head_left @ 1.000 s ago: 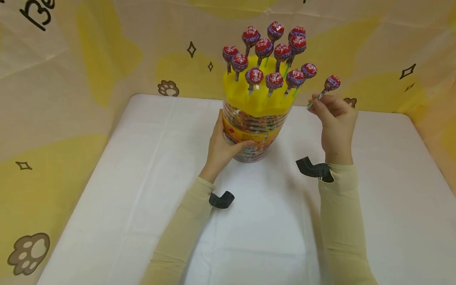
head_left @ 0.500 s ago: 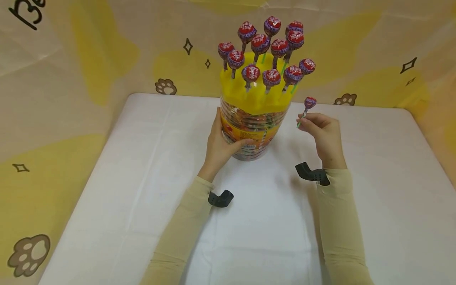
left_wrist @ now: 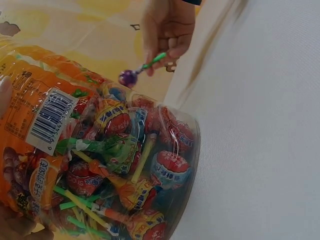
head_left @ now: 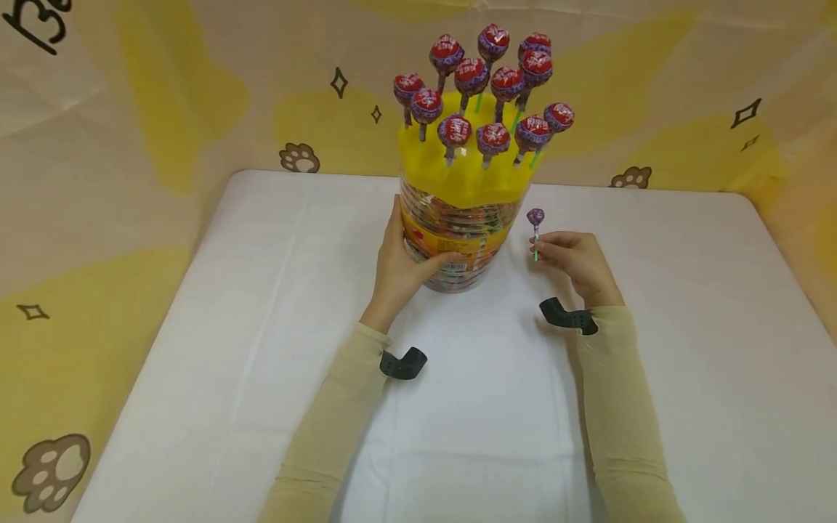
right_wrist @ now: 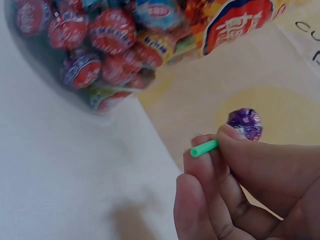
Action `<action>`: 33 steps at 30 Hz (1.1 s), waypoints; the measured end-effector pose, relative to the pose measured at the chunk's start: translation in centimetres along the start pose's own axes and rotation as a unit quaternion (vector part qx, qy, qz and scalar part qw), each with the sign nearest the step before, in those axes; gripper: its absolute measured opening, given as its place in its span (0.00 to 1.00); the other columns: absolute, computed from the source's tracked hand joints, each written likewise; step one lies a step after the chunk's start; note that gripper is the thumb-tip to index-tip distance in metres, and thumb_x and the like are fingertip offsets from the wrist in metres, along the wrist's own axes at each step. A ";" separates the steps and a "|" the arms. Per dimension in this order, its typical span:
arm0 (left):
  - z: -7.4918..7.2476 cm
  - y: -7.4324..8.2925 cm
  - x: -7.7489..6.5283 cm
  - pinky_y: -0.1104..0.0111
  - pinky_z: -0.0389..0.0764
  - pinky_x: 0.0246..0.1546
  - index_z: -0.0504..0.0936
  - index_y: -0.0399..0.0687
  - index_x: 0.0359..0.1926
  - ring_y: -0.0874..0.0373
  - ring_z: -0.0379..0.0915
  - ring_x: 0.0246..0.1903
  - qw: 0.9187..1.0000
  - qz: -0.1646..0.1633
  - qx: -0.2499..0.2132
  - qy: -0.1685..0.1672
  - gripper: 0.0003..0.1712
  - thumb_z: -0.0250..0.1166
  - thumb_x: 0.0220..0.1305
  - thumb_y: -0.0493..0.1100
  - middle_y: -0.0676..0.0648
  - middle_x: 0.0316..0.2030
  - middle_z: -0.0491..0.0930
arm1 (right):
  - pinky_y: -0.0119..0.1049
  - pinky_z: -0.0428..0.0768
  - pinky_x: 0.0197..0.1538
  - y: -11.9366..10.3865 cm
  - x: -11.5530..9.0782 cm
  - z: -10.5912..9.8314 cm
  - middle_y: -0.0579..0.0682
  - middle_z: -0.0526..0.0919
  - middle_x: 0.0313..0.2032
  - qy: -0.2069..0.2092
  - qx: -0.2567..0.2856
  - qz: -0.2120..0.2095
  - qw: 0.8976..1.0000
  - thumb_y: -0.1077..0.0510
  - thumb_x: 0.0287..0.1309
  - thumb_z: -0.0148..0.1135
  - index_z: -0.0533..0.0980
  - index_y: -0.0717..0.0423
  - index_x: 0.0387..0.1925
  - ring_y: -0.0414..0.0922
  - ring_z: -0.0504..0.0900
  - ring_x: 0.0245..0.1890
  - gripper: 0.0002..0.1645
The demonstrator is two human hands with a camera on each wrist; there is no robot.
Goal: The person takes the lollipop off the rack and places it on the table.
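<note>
A clear plastic jar (head_left: 458,280) full of wrapped lollipops stands toward the back of the table, with a yellow top (head_left: 458,185). Several red and purple lollipops (head_left: 454,132) stick up out of that top. My left hand (head_left: 402,272) grips the jar's lower left side, thumb across the front beside the barcode label (left_wrist: 52,121). Right of the jar, my right hand (head_left: 575,263) pinches a lollipop (head_left: 535,218) by its green stick (right_wrist: 204,148) between thumb and fingers. This lollipop is upright, its purple wrapped head (right_wrist: 245,123) above the fingers, apart from the jar.
A white-covered table (head_left: 294,407) lies under both arms. Behind it hangs a yellow and cream cloth backdrop (head_left: 327,43) with paw prints. Black curved wrist mounts (head_left: 567,316) jut from both sleeves.
My right hand has come down and to the left with its lollipop, which turned from leaning to upright. The left hand keeps its grip on the jar. The head view shifted slightly.
</note>
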State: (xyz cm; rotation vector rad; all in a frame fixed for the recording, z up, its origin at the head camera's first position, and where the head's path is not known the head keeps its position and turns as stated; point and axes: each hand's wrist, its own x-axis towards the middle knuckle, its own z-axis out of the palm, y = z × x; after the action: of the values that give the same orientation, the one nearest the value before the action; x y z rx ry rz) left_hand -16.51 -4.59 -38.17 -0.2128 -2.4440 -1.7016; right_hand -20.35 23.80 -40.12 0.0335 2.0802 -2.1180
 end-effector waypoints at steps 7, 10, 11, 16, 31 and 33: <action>0.0 0.1 0.0 0.57 0.51 0.70 0.39 0.47 0.74 0.53 0.46 0.70 1.000 -0.002 -0.005 0.001 0.64 0.75 0.49 0.46 0.45 0.72 0.48 | 0.27 0.83 0.32 1.3 0.7 -0.1 0.45 0.84 0.25 -0.012 -0.058 0.054 0.997 0.70 0.58 0.60 0.82 0.60 0.29 0.37 0.82 0.24 0.07; 0.0 0.1 0.0 0.57 0.51 0.70 0.39 0.48 0.74 0.53 0.46 0.70 1.000 0.000 -0.007 0.000 0.63 0.75 0.49 0.46 0.45 0.72 0.48 | 0.26 0.83 0.31 1.9 0.9 0.0 0.45 0.84 0.24 -0.010 -0.078 0.068 0.995 0.69 0.58 0.61 0.82 0.63 0.31 0.36 0.81 0.22 0.04; 0.0 0.1 0.0 0.57 0.51 0.70 0.39 0.48 0.74 0.53 0.46 0.70 1.000 0.001 -0.007 -0.001 0.63 0.75 0.49 0.46 0.46 0.72 0.49 | 0.26 0.83 0.31 2.0 0.9 0.0 0.45 0.83 0.23 -0.008 -0.078 0.073 0.994 0.68 0.58 0.61 0.82 0.65 0.32 0.36 0.81 0.22 0.04; 0.1 0.1 0.1 0.56 0.51 0.70 0.39 0.48 0.74 0.53 0.46 0.70 1.000 0.002 -0.008 -0.001 0.64 0.75 0.49 0.46 0.46 0.72 0.48 | 0.25 0.82 0.31 2.1 0.9 0.0 0.44 0.83 0.23 0.000 -0.092 0.085 0.992 0.66 0.57 0.63 0.80 0.71 0.37 0.35 0.80 0.22 0.09; 0.1 -0.1 0.1 0.55 0.51 0.69 0.39 0.48 0.75 0.52 0.46 0.70 1.000 0.001 -0.009 0.005 0.64 0.75 0.49 0.47 0.45 0.72 0.48 | 0.23 0.81 0.28 2.0 1.4 0.6 0.41 0.81 0.19 0.029 -0.167 0.101 0.980 0.64 0.56 0.65 0.76 0.78 0.44 0.33 0.78 0.19 0.19; 0.1 -0.2 0.1 0.55 0.52 0.69 0.39 0.48 0.75 0.52 0.46 0.70 1.000 0.004 -0.010 0.004 0.63 0.75 0.49 0.47 0.45 0.72 0.49 | 0.23 0.80 0.26 2.0 1.3 0.7 0.41 0.81 0.18 0.033 -0.174 0.092 0.980 0.64 0.56 0.65 0.76 0.79 0.43 0.32 0.77 0.18 0.19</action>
State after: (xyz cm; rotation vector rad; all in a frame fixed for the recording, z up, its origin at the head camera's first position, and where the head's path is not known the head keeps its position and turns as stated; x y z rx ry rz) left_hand -16.65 -4.55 -38.37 -0.2181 -2.4182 -1.7206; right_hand -21.30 22.98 -42.29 0.2420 2.3534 -1.6471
